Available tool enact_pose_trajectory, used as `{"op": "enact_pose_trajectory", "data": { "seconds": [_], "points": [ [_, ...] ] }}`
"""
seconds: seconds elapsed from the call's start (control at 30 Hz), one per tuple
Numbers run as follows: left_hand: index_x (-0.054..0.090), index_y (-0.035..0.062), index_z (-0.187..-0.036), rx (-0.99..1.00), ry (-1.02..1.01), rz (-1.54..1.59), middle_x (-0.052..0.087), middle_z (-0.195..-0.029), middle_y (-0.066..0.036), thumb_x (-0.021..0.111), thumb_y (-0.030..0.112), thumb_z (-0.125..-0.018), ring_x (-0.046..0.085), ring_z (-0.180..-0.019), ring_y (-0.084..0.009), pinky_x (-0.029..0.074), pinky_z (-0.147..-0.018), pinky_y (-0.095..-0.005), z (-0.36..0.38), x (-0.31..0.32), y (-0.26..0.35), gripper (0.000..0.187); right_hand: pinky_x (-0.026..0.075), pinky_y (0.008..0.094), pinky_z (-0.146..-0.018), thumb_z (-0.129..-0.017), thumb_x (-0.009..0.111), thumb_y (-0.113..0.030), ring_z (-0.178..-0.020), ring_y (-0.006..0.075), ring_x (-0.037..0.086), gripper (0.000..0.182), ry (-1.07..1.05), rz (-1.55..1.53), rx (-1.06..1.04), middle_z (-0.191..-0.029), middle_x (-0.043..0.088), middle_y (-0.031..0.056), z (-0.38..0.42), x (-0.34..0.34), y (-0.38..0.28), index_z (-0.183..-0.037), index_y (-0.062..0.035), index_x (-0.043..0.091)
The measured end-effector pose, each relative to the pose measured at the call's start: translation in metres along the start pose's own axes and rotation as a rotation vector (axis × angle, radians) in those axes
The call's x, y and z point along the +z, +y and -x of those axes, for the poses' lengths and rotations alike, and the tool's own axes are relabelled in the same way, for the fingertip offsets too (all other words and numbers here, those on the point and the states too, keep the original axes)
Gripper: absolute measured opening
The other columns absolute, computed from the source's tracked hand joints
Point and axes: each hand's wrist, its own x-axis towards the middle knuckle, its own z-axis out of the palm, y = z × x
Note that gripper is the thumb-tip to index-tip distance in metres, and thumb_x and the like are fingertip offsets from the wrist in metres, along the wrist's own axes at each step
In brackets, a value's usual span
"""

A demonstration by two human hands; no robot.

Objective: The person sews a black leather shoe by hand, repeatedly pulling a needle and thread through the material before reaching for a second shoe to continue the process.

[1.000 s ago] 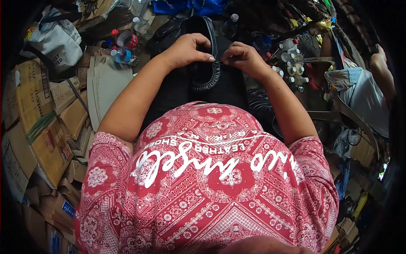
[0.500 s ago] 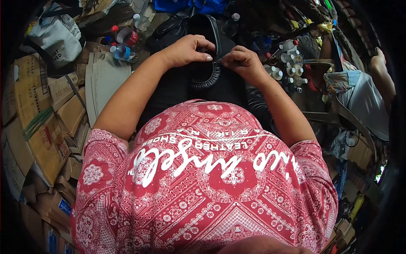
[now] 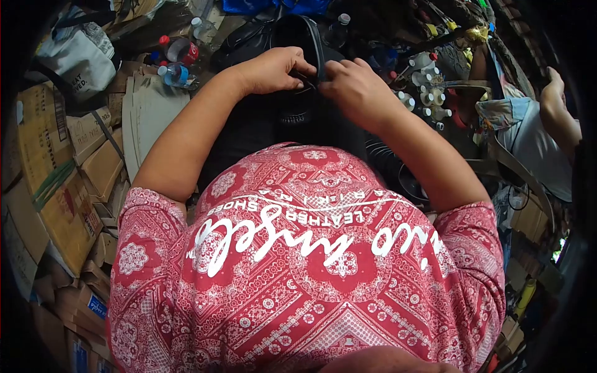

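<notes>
A black shoe-like piece point(image 3: 318, 46) with a raised curved edge lies over the lap, its ribbed end point(image 3: 294, 117) nearer the red patterned shirt. My left hand point(image 3: 283, 69) is at its left side, with thumb and fingers closed around something thin and dark that I cannot make out. On the right side my right hand point(image 3: 357, 87) has its fingers bent and pressed together at the black edge; what it pinches there is hidden. A thin dark strand shows between the two hands.
Cardboard pieces point(image 3: 59, 180) and a white bag point(image 3: 84, 59) lie at the left. Plastic bottles point(image 3: 177, 76) stand beyond my left arm, and more bottles point(image 3: 429, 93) are at the right. Another person's bare limb point(image 3: 553, 102) shows at the far right.
My right hand has turned, its back now facing up, and its forearm has swung outward. The black piece has tilted, and less of its ribbed end shows.
</notes>
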Motion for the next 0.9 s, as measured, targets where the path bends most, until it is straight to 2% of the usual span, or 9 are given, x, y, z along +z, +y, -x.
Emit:
{"op": "enact_pose_trajectory", "data": {
  "seconds": [0.2, 0.4, 0.5, 0.53, 0.6, 0.73, 0.8, 0.87, 0.9],
  "points": [
    [0.067, 0.0041, -0.089, 0.015, 0.185, -0.077, 0.055, -0.081, -0.009, 0.074, 0.006, -0.07, 0.056, -0.078, -0.0247, 0.045, -0.073, -0.0321, -0.01, 0.008, -0.008, 0.021, 0.045, 0.0374, -0.077, -0.079, 0.054, -0.012, -0.085, 0.0252, 0.061, 0.016, -0.148, 0.155, -0.026, -0.087, 0.06, 0.0091, -0.018, 0.011, 0.0, -0.086, -0.0108, 0.068],
    [0.066, 0.004, -0.085, 0.055, 0.146, -0.034, 0.057, -0.084, -0.008, 0.075, 0.007, -0.067, 0.058, -0.082, -0.0249, 0.046, -0.074, -0.033, -0.014, 0.005, -0.018, 0.021, 0.047, 0.0388, -0.075, -0.081, 0.052, -0.011, -0.086, 0.0287, 0.061, 0.017, -0.121, -0.128, 0.068, -0.087, 0.061, 0.0127, -0.011, 0.006, 0.003, -0.087, -0.0075, 0.067],
    [0.066, 0.0038, -0.085, -0.029, 0.128, -0.102, 0.057, -0.086, -0.009, 0.075, 0.008, -0.067, 0.059, -0.085, -0.0257, 0.047, -0.077, -0.0329, -0.019, 0.005, -0.016, 0.02, 0.049, 0.0387, -0.073, -0.08, 0.056, -0.012, -0.084, 0.0321, 0.061, 0.014, -0.078, -0.125, 0.128, -0.086, 0.061, 0.0136, -0.012, 0.022, 0.01, -0.088, -0.0062, 0.066],
    [0.066, 0.0038, -0.085, -0.029, 0.13, -0.099, 0.057, -0.086, -0.009, 0.075, 0.008, -0.067, 0.059, -0.085, -0.0257, 0.047, -0.077, -0.0329, -0.017, 0.008, -0.016, 0.02, 0.049, 0.0383, -0.072, -0.079, 0.06, -0.013, -0.082, 0.0322, 0.062, 0.013, -0.034, -0.298, 0.165, -0.084, 0.061, 0.0134, -0.013, 0.03, 0.015, -0.088, -0.0065, 0.066],
    [0.065, 0.0054, -0.095, 0.031, 0.389, -0.162, 0.059, -0.092, -0.011, 0.075, 0.01, -0.068, 0.06, -0.093, -0.0275, 0.047, -0.081, -0.0343, -0.007, 0.016, -0.013, 0.029, 0.05, 0.0379, -0.071, -0.078, 0.064, -0.015, -0.079, 0.0322, 0.062, 0.014, 0.014, -0.472, 0.198, -0.082, 0.061, 0.0131, -0.01, 0.034, 0.02, -0.088, -0.0069, 0.067],
    [0.061, 0.0074, -0.109, -0.05, 0.593, -0.228, 0.061, -0.102, -0.013, 0.073, 0.012, -0.072, 0.06, -0.1, -0.0293, 0.047, -0.085, -0.0355, 0.036, 0.027, 0.032, 0.04, 0.05, 0.0313, -0.07, -0.078, 0.074, -0.022, -0.073, 0.0198, 0.062, 0.02, 0.085, -0.686, 0.357, -0.079, 0.061, 0.0084, 0.007, 0.031, 0.021, -0.091, -0.0074, 0.07],
    [0.056, 0.0079, -0.119, -0.196, 0.416, -0.138, 0.061, -0.112, -0.015, 0.07, 0.011, -0.077, 0.059, -0.105, -0.031, 0.047, -0.086, -0.0355, 0.061, 0.034, 0.035, 0.044, 0.045, 0.0284, -0.073, -0.083, 0.07, -0.019, -0.08, 0.0119, 0.058, 0.019, 0.007, -1.036, 0.569, -0.086, 0.061, 0.0041, 0.017, 0.034, 0.022, -0.086, -0.0002, 0.067],
    [0.056, 0.006, -0.12, -0.249, 0.352, -0.112, 0.061, -0.113, -0.015, 0.067, 0.009, -0.079, 0.059, -0.105, -0.029, 0.047, -0.088, -0.0338, 0.079, 0.028, 0.047, 0.042, 0.043, 0.0265, -0.076, -0.087, 0.067, -0.023, -0.084, 0.0093, 0.055, 0.023, -0.011, -1.073, 0.555, -0.086, 0.061, 0.0023, 0.025, 0.032, 0.031, -0.085, -0.0004, 0.064],
    [0.055, 0.0042, -0.12, -0.297, 0.292, -0.086, 0.061, -0.114, -0.015, 0.064, 0.006, -0.082, 0.06, -0.105, -0.027, 0.047, -0.089, -0.0322, 0.085, 0.024, 0.049, 0.04, 0.043, 0.0269, -0.078, -0.088, 0.064, -0.025, -0.084, 0.0099, 0.056, 0.023, 0.002, -1.294, 0.58, -0.086, 0.06, 0.0027, 0.028, 0.03, 0.036, -0.087, -0.0019, 0.063]
  ]
}}
